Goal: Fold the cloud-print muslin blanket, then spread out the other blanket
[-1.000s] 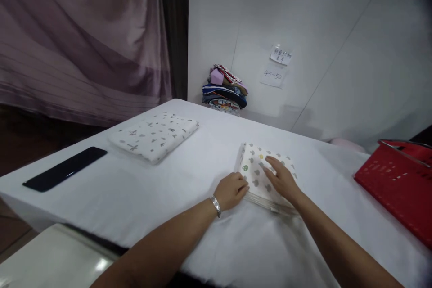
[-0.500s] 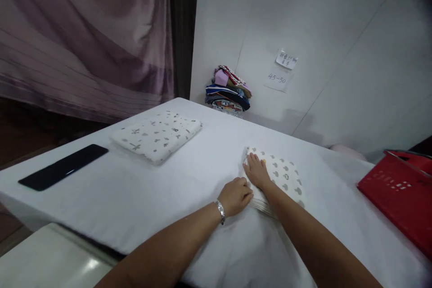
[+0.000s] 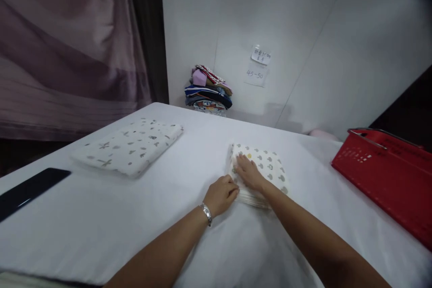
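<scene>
A folded white cloth (image 3: 272,166) with a grey print and a small yellow mark lies on the white-covered table, its stacked layers showing along the near edge. My left hand (image 3: 221,194), with a silver bracelet (image 3: 206,214) at the wrist, has its fingers curled around the cloth's near left corner. The fingertips are partly hidden there. On top of the same cloth, toward its left side, my right hand (image 3: 249,173) lies flat with fingers stretched out. Further left rests a larger folded white cloth (image 3: 135,147) with grey leaf-like figures, untouched.
A red basket (image 3: 381,175) with a metal handle stands at the right. A dark flat panel (image 3: 32,191) lies at the table's left. Several folded fabrics form a pile (image 3: 208,92) beyond the far edge, by a wall with paper notes (image 3: 256,74). A curtain (image 3: 67,45) hangs left.
The view has turned right, so everything appears further left and more of the red basket shows. My right hand has slid slightly toward me over the cloth; my left hand stays at its corner.
</scene>
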A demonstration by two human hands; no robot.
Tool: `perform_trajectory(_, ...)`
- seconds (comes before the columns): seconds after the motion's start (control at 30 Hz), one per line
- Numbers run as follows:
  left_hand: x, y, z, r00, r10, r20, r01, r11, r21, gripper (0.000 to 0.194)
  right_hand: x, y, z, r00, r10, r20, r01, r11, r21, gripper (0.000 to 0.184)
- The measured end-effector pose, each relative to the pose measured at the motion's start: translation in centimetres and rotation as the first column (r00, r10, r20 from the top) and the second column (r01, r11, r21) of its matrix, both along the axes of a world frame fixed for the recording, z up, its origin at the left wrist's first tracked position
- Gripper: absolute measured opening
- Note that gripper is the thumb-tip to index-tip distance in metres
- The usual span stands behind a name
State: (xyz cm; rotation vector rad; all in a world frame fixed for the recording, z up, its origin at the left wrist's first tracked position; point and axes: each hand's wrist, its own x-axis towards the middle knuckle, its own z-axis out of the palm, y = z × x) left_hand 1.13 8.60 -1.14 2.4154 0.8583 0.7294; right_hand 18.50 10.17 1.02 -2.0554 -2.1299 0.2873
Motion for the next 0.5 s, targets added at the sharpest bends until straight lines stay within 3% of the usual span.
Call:
perform_trajectory(0.1,0.0,0.0,0.0,1.000,0.008,0.009,-0.008,1.000,-0.021,0.020,3.8,-2.6,0.2,0.982,-0.165,0.097,0.149,0.977,0.154,0.059)
perform_trajectory(0.2,0.1,0.0,0.1,1.000,0.022,0.010,-0.022,0.999,-0.049,0.022,7.1,-5.1,-1.2,0.930,-0.323,0.178,0.296,0.941,0.162,0.059)
perform_trajectory(0.33,0.2,-0.1,0.4,0.999,0.037,0.020,-0.035,0.995,-0.091,0.025,8.5,-6.3,-3.0,0.918,-0.336,0.213,0.317,0.941,0.115,0.057)
perform_trajectory(0.5,0.3,-0.1,0.3,0.996,0.076,0.044,-0.070,0.988,-0.135,0.039,8.0,-5.9,-3.2,0.927,-0.339,0.159,0.321,0.938,0.130,0.055)
